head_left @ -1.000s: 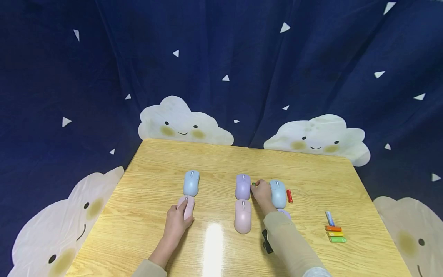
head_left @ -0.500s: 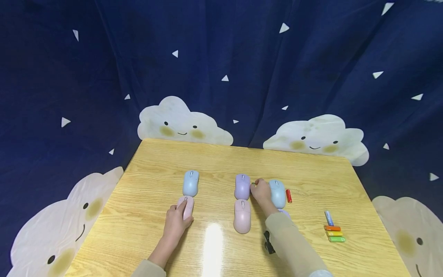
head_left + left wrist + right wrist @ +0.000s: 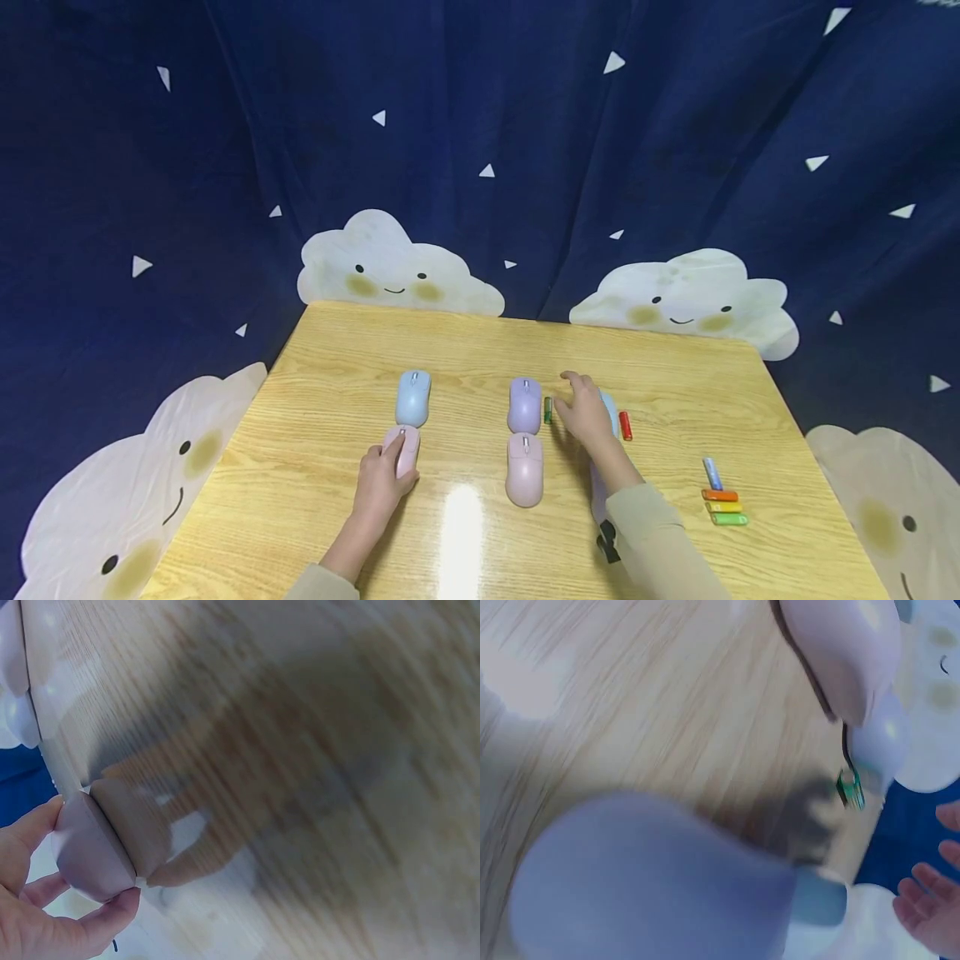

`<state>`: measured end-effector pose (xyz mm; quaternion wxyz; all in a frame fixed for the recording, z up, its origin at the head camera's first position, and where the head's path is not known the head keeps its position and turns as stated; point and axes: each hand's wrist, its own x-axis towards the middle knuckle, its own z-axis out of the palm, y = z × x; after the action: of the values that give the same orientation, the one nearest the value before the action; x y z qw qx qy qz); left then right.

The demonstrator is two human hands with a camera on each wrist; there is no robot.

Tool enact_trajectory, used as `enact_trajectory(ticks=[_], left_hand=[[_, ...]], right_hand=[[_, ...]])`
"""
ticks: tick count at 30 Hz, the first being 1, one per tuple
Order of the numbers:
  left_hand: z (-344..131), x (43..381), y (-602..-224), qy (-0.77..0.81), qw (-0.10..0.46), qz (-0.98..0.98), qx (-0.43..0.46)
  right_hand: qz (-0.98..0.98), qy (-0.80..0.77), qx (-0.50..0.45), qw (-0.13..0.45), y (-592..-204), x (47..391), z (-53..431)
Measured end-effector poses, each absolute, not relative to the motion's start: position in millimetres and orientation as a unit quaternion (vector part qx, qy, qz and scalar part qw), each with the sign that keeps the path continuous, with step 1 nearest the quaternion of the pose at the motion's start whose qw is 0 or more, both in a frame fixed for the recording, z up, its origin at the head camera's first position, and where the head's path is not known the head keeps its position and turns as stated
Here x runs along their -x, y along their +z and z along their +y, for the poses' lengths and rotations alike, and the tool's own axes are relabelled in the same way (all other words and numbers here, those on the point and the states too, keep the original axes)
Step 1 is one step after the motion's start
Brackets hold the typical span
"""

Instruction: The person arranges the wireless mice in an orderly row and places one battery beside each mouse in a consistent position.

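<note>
At the left, my left hand [image 3: 379, 482] grips a light pink mouse [image 3: 407, 454], thumb and fingers on its sides; the left wrist view shows this pink mouse [image 3: 90, 851] on the table. A light blue mouse [image 3: 413, 398] sits just behind it. My right hand [image 3: 587, 414], fingers spread and holding nothing, is over the right side. A dark green battery [image 3: 548, 410] lies just left of its fingers, beside a purple mouse [image 3: 525, 406]. Another blue mouse [image 3: 610, 408] is partly hidden behind that hand, and a second purple mouse [image 3: 597, 497] lies mostly beneath the wrist.
In front of the middle purple mouse sits another pink mouse [image 3: 525, 469]. A red battery [image 3: 626, 425] lies right of the blue mouse. Farther right are blue [image 3: 712, 473], orange [image 3: 720, 495], yellow [image 3: 724, 507] and light green [image 3: 730, 519] batteries. A dark curtain [image 3: 480, 167] borders the table's back.
My right hand has let go of the dark green battery, spread its fingers and moved back to the right, leaving the battery beside the purple mouse. My left hand stays put.
</note>
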<state>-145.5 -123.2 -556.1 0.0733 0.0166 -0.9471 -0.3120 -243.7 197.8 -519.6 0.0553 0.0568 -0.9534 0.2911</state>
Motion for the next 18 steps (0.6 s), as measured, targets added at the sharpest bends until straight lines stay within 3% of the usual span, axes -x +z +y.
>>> enact_trajectory(ticks=[7,18], left_hand=[[-123.6,145.6,-556.3,-0.308,0.084,-0.947,-0.012],[-123.7,145.2,-558.1,-0.310,0.083,-0.947,-0.009]], right_hand=[[-0.962,0.210,-0.135,0.113,-509.8,226.8,231.1],[-0.962,0.202,-0.070,0.170,-508.9,188.1,299.6]])
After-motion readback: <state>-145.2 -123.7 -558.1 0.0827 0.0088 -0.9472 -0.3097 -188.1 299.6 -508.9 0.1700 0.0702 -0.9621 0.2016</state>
